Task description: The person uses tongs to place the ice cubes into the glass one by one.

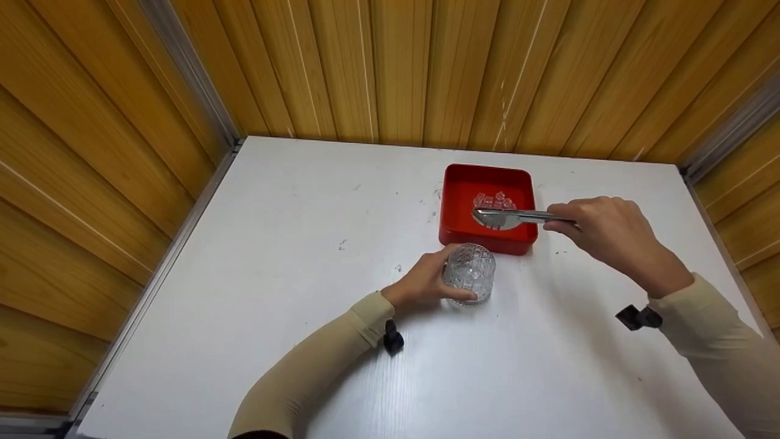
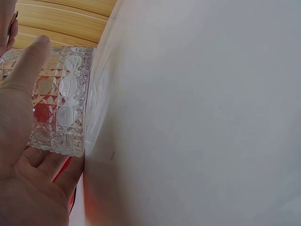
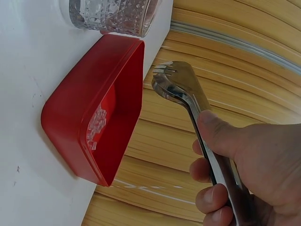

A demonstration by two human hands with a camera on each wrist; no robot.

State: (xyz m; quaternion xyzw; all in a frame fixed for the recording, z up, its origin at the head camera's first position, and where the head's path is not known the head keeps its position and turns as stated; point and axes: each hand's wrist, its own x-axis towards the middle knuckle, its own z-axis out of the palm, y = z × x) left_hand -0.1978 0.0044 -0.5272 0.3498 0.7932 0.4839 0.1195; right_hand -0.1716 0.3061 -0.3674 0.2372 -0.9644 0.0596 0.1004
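Flanking a square red box's (image 1: 510,246) near-right corner, left hand (image 1: 426,279) grips clear glass tumbler (image 1: 471,274), right hand (image 1: 609,230) silver metal tongs (image 1: 499,218).

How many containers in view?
2. The red box, toward the table's back edge with clear cubes inside, and the patterned glass, on its near side, gripped by the left hand. No others show.

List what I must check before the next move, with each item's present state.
1. Glass steadied: ok, gripped by the left hand.
2. Glass upright on the table: ok.
3. Tongs held: ok, in the right hand.
4. Cubes in the box: ok, several.
5. Tongs touching cubes: not ok, they hang above.
6. Glass empty: cannot tell, its cut pattern obscures the inside.
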